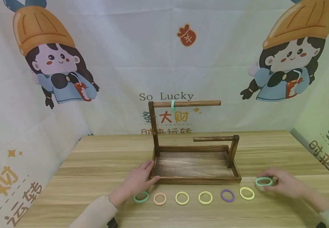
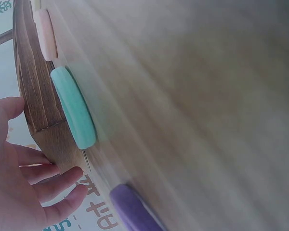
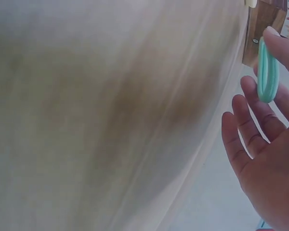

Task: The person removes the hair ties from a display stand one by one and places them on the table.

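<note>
right hand (image 1: 284, 184) pinches a mint ring (image 1: 264, 181) off the surface (image 1: 96, 164), narrow grip; left hand (image 1: 137, 182), fingers relaxed, rests against the wooden rack (image 1: 194, 180), probably steadying it

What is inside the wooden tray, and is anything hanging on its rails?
The tray floor shows bare wood. One green ring hangs on the upper rail; the lower rail is bare. The left hand covers the tray's front-left corner.

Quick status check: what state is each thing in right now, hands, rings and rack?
Left hand: open, resting against the wooden tray rack.
Right hand: pinching a mint-green ring at the table.
Green ring on top bar: hanging.
Lower bar: bare.
Six rings in a row: flat on the wooden table.
</note>
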{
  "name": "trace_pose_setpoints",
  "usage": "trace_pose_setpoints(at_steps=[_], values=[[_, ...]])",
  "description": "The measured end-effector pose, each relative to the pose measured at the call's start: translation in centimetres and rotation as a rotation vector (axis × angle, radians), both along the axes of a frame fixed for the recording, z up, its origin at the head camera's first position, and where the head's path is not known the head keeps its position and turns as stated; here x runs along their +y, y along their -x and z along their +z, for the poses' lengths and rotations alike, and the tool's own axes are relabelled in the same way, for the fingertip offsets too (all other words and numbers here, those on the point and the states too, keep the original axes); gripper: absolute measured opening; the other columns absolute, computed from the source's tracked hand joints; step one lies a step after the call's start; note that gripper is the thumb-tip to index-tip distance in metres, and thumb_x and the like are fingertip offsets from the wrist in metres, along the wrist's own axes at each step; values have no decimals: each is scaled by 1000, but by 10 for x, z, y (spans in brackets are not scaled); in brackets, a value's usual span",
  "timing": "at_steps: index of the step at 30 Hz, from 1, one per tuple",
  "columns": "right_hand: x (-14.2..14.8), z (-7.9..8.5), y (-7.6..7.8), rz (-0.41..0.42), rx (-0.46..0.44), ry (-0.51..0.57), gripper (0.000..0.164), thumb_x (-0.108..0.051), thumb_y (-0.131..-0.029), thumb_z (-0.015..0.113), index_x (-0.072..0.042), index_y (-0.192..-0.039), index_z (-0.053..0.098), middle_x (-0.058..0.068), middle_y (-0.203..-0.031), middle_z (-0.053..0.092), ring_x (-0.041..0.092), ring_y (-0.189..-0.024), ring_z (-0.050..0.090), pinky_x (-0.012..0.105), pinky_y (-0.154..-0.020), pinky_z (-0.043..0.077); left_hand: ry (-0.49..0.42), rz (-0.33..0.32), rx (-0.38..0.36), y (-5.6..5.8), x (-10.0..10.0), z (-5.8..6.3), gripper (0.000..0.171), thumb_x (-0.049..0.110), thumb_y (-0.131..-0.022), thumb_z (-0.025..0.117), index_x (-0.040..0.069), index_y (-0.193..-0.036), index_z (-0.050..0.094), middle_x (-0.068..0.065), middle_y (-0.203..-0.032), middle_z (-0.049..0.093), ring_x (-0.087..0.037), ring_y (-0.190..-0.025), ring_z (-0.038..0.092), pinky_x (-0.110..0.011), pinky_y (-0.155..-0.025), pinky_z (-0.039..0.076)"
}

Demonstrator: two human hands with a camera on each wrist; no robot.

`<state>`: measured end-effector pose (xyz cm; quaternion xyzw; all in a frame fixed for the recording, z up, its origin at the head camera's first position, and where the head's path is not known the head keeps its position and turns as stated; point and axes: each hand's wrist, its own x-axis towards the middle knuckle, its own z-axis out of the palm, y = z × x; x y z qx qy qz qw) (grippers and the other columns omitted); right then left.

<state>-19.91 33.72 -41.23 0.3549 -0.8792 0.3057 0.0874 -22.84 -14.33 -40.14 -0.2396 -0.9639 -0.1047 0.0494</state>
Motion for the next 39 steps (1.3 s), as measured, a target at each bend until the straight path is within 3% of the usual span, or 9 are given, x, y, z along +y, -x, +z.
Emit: trace_pose_setpoints(at_steps=[5, 12, 14, 19, 21, 25, 30, 39], values=[[4, -3, -3, -50, 18, -79, 30, -17, -70, 75, -9, -96, 62, -8, -90, 56, 4, -80, 49, 24, -62, 42, 5, 4, -8, 0, 0, 1, 68, 47, -88, 46, -5, -130, 38, -20, -132, 37, -40, -113, 41, -48, -89, 36], [6, -6, -3, -27, -13, -89, 27, -17, -71, 74, -11, -94, 61, -14, -84, 51, 2, -73, 43, 23, -56, 36, -3, 1, -7, 0, 0, 2, 66, 44, -87, 49, -7, -129, 38, -21, -132, 37, -40, -112, 41, -48, -89, 36], [6, -6, -3, -38, -14, -101, 27, -19, -71, 74, -11, -94, 61, -15, -85, 52, 2, -75, 44, 22, -61, 36, -1, 1, -7, -1, 0, 2, 66, 44, -88, 49, -7, -129, 38, -21, -132, 37, -40, -112, 41, -48, -89, 36], [4, -5, -4, -61, -14, -127, 31, -21, -71, 74, -9, -97, 62, -10, -91, 55, 4, -82, 48, 23, -67, 39, 0, 0, -9, -2, 0, 2, 66, 44, -88, 48, -7, -129, 38, -21, -131, 37, -39, -112, 41, -47, -90, 35], [2, -3, -4, -67, -56, -119, 31, -20, -74, 72, -6, -100, 61, -6, -92, 55, 5, -82, 48, 25, -64, 42, -4, -4, -6, -2, 0, 3, 66, 43, -88, 48, -7, -129, 38, -21, -131, 37, -40, -112, 42, -47, -90, 35], [-3, 5, -2, -119, -100, -95, 34, -16, -76, 69, -1, -104, 59, 2, -93, 58, 8, -81, 48, 25, -62, 44, -8, -7, 2, -1, 0, 2, 65, 43, -88, 49, -7, -129, 39, -22, -131, 38, -40, -110, 43, -47, -89, 36], [-12, 21, 8, -149, -23, -24, 33, -11, -75, 69, 3, -104, 58, 11, -96, 58, 10, -79, 47, 24, -59, 44, -5, -5, 0, -1, 0, 2, 65, 43, -88, 49, -7, -129, 39, -21, -131, 38, -40, -110, 43, -47, -89, 36], [-25, 57, 30, -223, 43, 51, 31, -5, -79, 65, 1, -108, 57, 10, -101, 56, 3, -83, 45, 25, -61, 45, -5, 0, -12, -1, 1, 2, 65, 42, -88, 49, -7, -129, 38, -21, -132, 37, -41, -111, 42, -47, -89, 36]])
